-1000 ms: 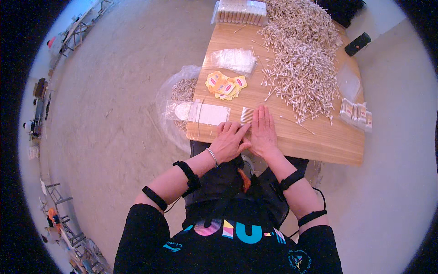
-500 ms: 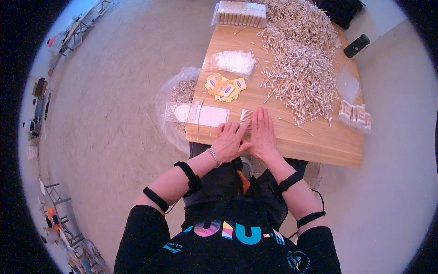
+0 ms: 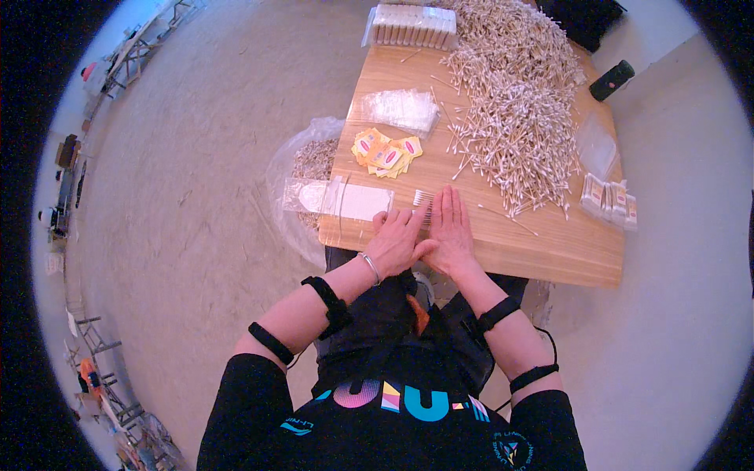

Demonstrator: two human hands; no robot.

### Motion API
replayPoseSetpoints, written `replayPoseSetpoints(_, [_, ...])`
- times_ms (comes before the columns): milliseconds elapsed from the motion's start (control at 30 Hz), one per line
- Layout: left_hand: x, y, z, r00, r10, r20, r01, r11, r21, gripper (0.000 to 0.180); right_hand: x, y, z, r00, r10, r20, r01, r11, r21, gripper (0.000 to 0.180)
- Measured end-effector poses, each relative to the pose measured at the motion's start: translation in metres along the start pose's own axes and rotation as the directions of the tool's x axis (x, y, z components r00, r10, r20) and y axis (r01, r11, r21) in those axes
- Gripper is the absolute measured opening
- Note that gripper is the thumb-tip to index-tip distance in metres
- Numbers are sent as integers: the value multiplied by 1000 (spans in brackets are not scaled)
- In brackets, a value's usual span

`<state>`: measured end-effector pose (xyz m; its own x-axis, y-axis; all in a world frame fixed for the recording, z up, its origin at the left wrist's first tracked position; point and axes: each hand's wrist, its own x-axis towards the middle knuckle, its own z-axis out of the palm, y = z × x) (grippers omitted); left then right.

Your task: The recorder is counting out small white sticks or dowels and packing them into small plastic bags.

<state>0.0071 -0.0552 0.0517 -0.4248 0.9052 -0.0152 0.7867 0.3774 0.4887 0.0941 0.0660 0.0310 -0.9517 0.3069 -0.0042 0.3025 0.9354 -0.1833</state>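
Head view shows my left hand (image 3: pixel 397 242) and right hand (image 3: pixel 448 234) flat, fingers extended, gripping nothing, pressing a small row of cotton swabs (image 3: pixel 423 201) at frame centre; I judge them light, rollable, best pinched mid-stick.

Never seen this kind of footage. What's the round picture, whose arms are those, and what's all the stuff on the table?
No machine here: a person wears a wide fisheye camera on the head, looking down, which is why the picture is round and straight edges bend. The arms coming up from the bottom are that person's own.

The left hand and right hand lie flat, side by side, on a wooden table, pressing on a small row of cotton swabs. Neither hand grips anything.

Also on the table: a large heap of loose swabs, yellow and pink labels, a clear flat packet beside the left hand, a clear bag, and finished packs at the right edge. A plastic sack of swabs sits on the floor.
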Motion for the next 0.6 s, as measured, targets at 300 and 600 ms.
replayPoseSetpoints(300, [4, 1, -2, 999, -18, 41, 17, 1000, 24, 66, 0, 1, 2, 1000, 14, 0, -14, 1000, -11, 79])
replayPoseSetpoints(600, [11, -2, 0, 998, -62, 11, 62, 998, -20, 59, 0, -3, -3, 999, 33, 29, -33, 999, 6, 82])
